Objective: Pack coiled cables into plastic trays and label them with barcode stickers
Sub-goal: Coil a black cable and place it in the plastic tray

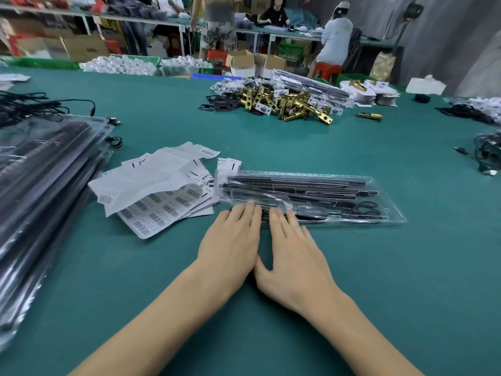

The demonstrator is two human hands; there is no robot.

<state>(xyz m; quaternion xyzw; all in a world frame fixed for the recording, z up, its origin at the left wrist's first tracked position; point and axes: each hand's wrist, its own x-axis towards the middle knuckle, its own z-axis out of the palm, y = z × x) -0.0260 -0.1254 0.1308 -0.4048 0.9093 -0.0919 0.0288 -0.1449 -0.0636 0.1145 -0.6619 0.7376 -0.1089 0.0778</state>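
Clear plastic tray [309, 196] lies flat on the green tabletop [379, 280], straight ahead of the person, long side running left to right, and it's loaded with black rods and a coiled black cable [363, 208] tucked at its right end. Both hands are down on its near edge: left hand [230, 248] flat, fingers straight and together, tips pressing on the tray's near-left corner; right hand [292, 261] just beside it, fingers straight too, tips on the tray's front rim, thumb splayed inward and touching the left hand. Neither grip is clamped on anything, both lie open and flat. Just left of the tray, touching its end, sits a loose heap of barcode sticker sheets [157, 210], with peeled white backing paper [151, 177] curling over the top. Far left, a tall stack of packed trays [46, 185] slopes along the tabletop edge, loose black cables [24, 107] behind it. Across the tabletop, well apart from the hands, a pile of brass door latches [292, 104]. Beyond, people at other benches, blurred.
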